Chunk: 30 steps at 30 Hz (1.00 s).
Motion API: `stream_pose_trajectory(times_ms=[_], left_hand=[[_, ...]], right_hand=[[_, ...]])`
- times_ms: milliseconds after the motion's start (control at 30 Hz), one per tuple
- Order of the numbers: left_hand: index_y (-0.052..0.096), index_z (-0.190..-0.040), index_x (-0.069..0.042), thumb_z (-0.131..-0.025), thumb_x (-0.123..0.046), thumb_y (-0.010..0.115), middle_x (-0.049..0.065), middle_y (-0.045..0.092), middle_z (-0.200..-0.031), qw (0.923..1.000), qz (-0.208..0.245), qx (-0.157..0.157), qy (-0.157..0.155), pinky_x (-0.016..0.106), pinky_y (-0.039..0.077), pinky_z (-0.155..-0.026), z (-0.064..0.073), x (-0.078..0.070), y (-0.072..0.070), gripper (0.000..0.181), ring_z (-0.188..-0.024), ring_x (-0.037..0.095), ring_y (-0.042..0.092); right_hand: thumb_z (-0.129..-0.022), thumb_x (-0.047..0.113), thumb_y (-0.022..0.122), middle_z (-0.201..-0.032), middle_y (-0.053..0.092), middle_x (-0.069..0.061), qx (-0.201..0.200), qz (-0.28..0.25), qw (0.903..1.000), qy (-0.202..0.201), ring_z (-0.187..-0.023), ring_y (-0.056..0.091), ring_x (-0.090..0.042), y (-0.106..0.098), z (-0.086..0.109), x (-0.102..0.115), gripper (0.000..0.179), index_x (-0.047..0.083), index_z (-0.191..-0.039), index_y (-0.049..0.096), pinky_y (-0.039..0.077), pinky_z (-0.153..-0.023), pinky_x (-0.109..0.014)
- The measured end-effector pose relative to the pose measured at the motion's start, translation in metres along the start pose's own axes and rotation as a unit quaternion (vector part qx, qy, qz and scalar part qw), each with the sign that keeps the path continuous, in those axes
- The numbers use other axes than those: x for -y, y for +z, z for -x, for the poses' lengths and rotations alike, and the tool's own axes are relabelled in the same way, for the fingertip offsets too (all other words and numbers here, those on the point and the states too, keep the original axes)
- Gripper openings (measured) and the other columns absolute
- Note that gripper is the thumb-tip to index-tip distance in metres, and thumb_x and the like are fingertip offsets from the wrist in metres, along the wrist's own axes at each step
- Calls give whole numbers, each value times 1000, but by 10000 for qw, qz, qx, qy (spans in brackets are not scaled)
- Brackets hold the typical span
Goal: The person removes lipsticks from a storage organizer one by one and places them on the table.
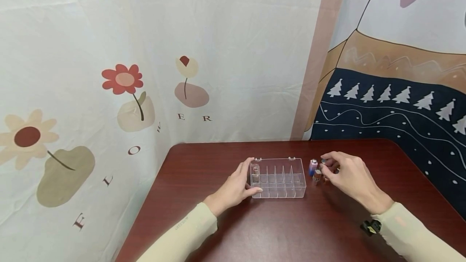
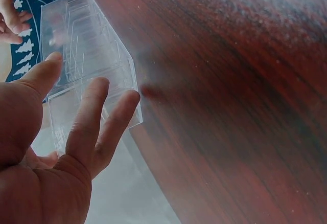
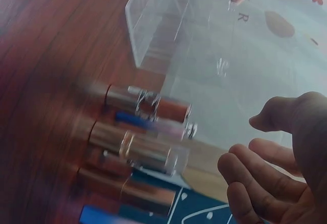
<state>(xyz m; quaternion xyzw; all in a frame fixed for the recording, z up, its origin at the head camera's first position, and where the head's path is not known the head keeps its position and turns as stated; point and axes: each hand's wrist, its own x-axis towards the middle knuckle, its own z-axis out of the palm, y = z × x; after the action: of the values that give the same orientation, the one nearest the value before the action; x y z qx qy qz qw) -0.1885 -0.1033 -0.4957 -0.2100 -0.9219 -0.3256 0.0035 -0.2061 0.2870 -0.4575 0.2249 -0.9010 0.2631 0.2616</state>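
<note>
A clear plastic compartment box (image 1: 278,192) stands on the table, and my left hand (image 1: 233,185) holds its left end, thumb at the front and fingers toward the back. One small clear-and-brown tube (image 1: 256,174) stands in the box's back left compartment. To the right of the box, my right hand (image 1: 351,175) hovers over a cluster of upright lipstick tubes, partly hiding them. In the right wrist view its loosely bent fingers (image 3: 255,170) have nothing between them. Before them stand a brown-red tube (image 3: 172,110), a blue-and-pink tube (image 3: 150,125), a gold tube (image 3: 127,144) and a bronze tube (image 3: 145,197).
The dark red wooden table (image 1: 269,229) runs up to a pale curtain (image 1: 236,51) with printed flowers. On the right hangs a navy cloth (image 1: 386,116) with white trees. A blue tube (image 3: 104,216) shows at the right wrist view's lower edge.
</note>
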Motion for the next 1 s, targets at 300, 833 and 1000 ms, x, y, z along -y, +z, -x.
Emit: stream_pose_trajectory(times_ms=[300, 833, 1000], left_hand=[[26, -179, -12, -103, -32, 93, 24, 51, -171, 10000, -31, -5, 2, 30, 66, -82, -1, 0, -2, 103, -86, 10, 82], [27, -179, -11, -103, -33, 93, 26, 50, -171, 10000, -81, 5, 36, 31, 67, -83, -1, -1, -2, 103, -86, 9, 81], [27, -179, -10, -103, -34, 93, 25, 50, -170, 10000, -59, 22, 27, 31, 66, -83, -1, 0, -1, 103, -87, 9, 81]], right_hand=[[-90, 5, 97, -96, 85, 0, 125, -193, 9996, -168, -76, 77, -8, 14, -6, 19, 27, 9, -114, 86, 66, -69, -27], [-92, 7, 95, -99, 84, -1, 199, -362, 9976, -556, -76, 77, -13, 45, -17, 45, 28, 11, -118, 86, 63, -66, -26], [-92, 8, 94, -99, 84, -1, 201, -446, 9963, -712, -78, 77, -8, 55, -21, 54, 24, 11, -114, 86, 66, -69, -27]])
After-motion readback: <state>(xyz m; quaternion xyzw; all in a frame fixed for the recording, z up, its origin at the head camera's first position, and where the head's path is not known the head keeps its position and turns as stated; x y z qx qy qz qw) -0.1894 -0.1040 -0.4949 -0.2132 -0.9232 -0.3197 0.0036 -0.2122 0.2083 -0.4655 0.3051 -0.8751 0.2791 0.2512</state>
